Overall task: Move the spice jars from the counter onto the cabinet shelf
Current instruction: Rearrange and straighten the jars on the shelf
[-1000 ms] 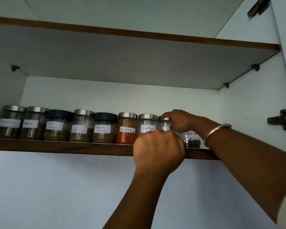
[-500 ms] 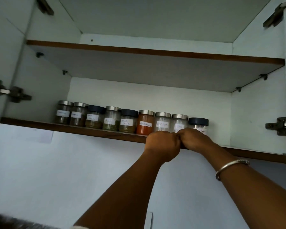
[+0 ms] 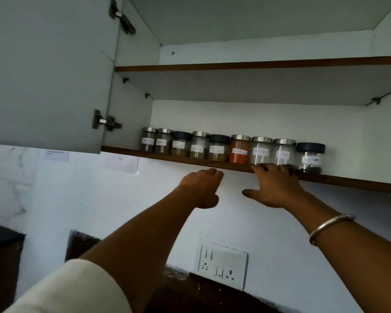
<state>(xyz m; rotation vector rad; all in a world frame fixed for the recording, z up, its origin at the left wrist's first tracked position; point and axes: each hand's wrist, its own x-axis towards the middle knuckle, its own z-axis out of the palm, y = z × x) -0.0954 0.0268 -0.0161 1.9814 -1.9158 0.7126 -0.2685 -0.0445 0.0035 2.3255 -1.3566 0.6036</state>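
Note:
Several labelled spice jars stand in a row along the front of the lower cabinet shelf (image 3: 190, 159). Among them are an orange-filled jar (image 3: 239, 149), two clear steel-lidded jars (image 3: 261, 150) and a dark-lidded jar (image 3: 310, 157) at the right end. My left hand (image 3: 201, 188) hangs just below the shelf edge, fingers curled loosely, holding nothing. My right hand (image 3: 274, 185) is spread open, fingertips resting on the shelf edge in front of the clear jars, empty.
The left cabinet door (image 3: 48, 75) stands open with its hinges showing. An upper shelf (image 3: 246, 65) spans the cabinet. Paper notes are stuck to the wall, a switch and socket plate (image 3: 221, 264) sits lower down, and the dark counter edge lies at the bottom.
Both hands have let go of the jars and dropped to the shelf edge, moving apart and opening. The view has pulled back and down, bringing the left door and socket into sight.

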